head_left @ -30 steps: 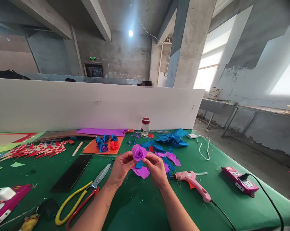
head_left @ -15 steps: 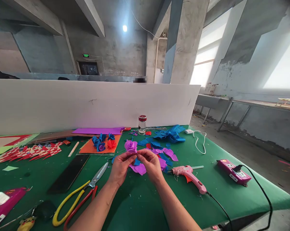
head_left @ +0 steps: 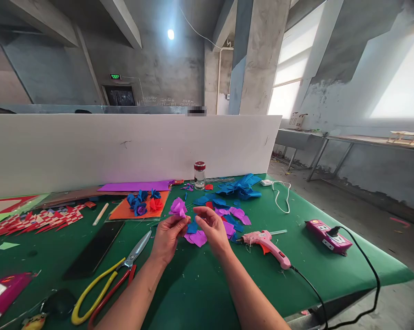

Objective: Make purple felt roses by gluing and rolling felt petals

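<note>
Pinched in the fingers of my left hand (head_left: 168, 237) is a purple paper flower (head_left: 178, 207), its bloom tilted up and away from me. My right hand (head_left: 212, 229) is just to its right, thumb and fingers parted, with nothing visible between them. Below and behind the hands lie loose purple petals (head_left: 197, 238) and blue paper pieces (head_left: 212, 200). A pink glue gun (head_left: 266, 243) rests on the table right of my right hand. Scissors (head_left: 133, 254) with yellow and red handles lie left of my left forearm.
An orange sheet (head_left: 119, 211) bears blue and red paper flowers. A lidded glass jar (head_left: 199, 176) stands before the white partition (head_left: 158, 146). Left lies a black phone-like slab (head_left: 95, 251); right, a purple power strip (head_left: 327, 236) with a trailing black cord.
My right hand has come away from the flower and its fingers have parted. The flower stays in my left hand, tilted a little more. The whole view has shifted slightly.
</note>
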{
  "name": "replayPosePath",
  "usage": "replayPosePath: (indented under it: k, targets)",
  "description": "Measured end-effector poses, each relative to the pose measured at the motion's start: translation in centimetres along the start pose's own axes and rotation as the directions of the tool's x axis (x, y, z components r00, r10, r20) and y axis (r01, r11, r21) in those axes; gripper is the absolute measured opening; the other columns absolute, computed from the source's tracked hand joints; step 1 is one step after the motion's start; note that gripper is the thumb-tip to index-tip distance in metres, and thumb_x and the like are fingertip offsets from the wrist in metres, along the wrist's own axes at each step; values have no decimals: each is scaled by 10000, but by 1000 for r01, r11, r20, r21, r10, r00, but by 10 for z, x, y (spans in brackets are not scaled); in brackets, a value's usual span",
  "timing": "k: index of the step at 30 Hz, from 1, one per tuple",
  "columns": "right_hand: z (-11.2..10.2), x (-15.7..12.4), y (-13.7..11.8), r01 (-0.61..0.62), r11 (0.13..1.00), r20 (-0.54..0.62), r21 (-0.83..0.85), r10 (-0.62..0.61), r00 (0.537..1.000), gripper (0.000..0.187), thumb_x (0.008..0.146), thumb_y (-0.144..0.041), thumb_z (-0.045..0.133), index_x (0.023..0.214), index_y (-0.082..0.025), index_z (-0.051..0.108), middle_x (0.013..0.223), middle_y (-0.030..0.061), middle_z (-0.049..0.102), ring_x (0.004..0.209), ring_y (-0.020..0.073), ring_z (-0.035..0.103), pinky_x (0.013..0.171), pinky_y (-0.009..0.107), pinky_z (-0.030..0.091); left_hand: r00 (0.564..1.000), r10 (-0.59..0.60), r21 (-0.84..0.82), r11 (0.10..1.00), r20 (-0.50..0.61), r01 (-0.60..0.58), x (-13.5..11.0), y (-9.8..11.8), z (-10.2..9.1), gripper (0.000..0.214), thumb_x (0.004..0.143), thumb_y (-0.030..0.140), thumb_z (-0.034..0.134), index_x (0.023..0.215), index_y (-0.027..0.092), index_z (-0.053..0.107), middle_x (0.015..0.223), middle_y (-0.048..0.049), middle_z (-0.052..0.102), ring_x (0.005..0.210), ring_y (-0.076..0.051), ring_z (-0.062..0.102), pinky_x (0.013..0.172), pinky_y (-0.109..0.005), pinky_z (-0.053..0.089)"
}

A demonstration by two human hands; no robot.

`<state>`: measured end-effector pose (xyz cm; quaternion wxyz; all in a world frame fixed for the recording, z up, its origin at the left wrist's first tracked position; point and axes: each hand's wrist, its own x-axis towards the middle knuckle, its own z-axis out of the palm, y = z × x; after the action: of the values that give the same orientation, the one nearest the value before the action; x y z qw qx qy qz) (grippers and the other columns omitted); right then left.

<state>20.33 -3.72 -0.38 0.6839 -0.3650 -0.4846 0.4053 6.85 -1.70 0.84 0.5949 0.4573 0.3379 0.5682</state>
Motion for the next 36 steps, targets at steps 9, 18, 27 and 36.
replayPosePath:
  k: [9,18,27,36]
  targets:
    - [9,-3,-1,-68,987,55,143,60,997,279,729,-403,729,937,-221,764,872,45,722,725,182,634,653,305,517,988,18,61,998,152,-28,-2,-5,1,241,630,324,828,784,151,763,638,-15,664,506,-93,495,501,-225,419]
    - [7,-3,10,101,986,-2,-130,-102,995,224,794,-311,661,969,-212,760,925,63,747,860,222,677,804,352,531,992,73,158,983,102,-89,2,-9,-1,259,630,354,812,774,146,761,614,-13,663,490,-96,486,493,-222,436]
    - [11,-6,11,165,937,-63,-308,-193,979,190,796,-254,651,948,-236,765,945,50,759,914,230,683,852,367,519,991,130,263,955,34,-135,-2,-5,3,253,615,387,788,669,147,728,509,20,594,468,-101,481,471,-208,418]
    - [10,-3,20,81,988,-17,-135,-84,996,223,753,-307,698,946,-208,746,927,56,739,848,209,663,809,349,525,988,151,355,923,14,-146,1,-11,-1,287,655,415,741,709,134,721,454,35,540,440,-113,481,452,-216,410]
